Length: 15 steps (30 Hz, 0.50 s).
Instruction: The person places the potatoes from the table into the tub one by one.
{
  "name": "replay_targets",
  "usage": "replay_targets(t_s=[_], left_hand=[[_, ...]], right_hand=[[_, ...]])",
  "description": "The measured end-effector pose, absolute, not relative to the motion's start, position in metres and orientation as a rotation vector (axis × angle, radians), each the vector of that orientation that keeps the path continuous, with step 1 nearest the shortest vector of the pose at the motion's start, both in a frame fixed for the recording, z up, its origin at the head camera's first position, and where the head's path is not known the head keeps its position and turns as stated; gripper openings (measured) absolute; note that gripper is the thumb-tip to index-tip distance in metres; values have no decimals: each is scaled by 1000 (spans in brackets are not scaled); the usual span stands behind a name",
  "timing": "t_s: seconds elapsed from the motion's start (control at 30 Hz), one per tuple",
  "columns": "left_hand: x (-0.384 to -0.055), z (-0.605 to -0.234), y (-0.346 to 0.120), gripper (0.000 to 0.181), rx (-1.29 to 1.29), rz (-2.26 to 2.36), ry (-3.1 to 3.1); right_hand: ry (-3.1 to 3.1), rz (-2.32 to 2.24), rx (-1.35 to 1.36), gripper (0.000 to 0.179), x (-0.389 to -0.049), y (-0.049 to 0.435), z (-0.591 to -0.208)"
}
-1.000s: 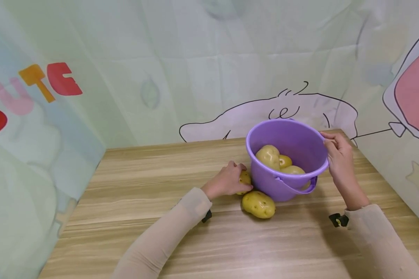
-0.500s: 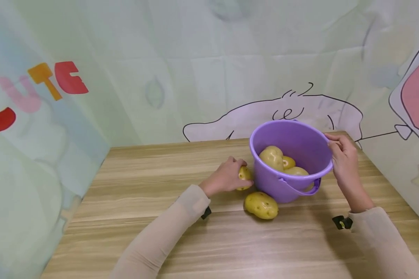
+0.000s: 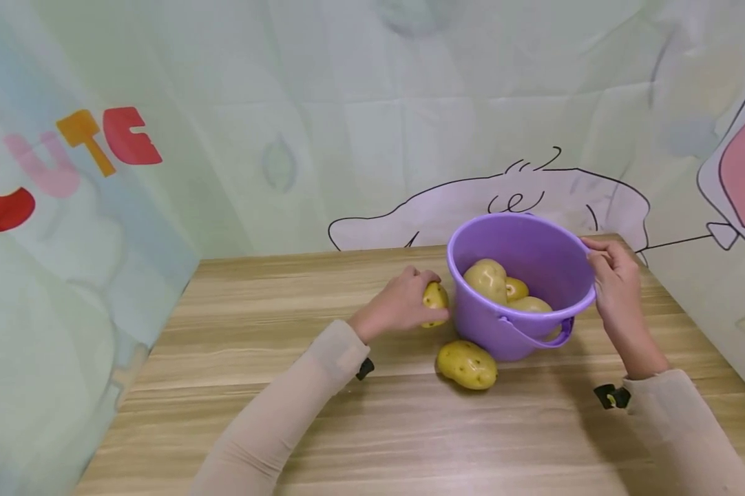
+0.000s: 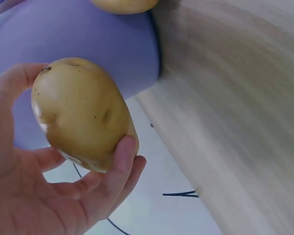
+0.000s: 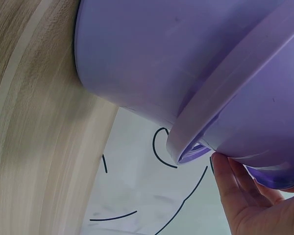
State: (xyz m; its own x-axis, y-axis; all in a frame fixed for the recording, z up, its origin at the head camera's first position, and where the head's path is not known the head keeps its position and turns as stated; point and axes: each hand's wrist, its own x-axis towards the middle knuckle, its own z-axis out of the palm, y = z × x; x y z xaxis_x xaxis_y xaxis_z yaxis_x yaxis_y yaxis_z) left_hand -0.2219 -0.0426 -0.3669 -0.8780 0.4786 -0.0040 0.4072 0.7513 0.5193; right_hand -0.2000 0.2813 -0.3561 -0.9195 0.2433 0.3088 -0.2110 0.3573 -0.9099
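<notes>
My left hand (image 3: 403,303) grips a yellow potato (image 4: 83,112), thumb on one end and fingertips around the other, close to the left side of a purple bucket (image 3: 490,331). In the left wrist view the held potato appears raised beside the bucket wall. With my right hand (image 3: 617,289) I hold the bucket's rim at its right side, fingers over the edge. Several potatoes (image 3: 487,279) lie inside the bucket. Another potato (image 3: 467,365) rests on the table against the bucket's front left. The bucket's handle (image 3: 542,337) hangs down at the front.
The wood-grain table (image 3: 236,344) extends left and forward of the bucket. Behind it hangs a printed cloth backdrop (image 3: 323,138) with cartoon drawings and letters, close to the table's back edge.
My left hand has lifted the potato up along the bucket's left side. My right hand keeps its hold on the rim. The whole head view has shifted slightly.
</notes>
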Motion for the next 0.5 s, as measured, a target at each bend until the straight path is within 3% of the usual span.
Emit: replay_targets(t_s=[0.5], left_hand=[[-220, -349, -45, 68, 778, 795, 2840]], right_hand=[[-2245, 1558, -45, 32, -200, 282, -356]])
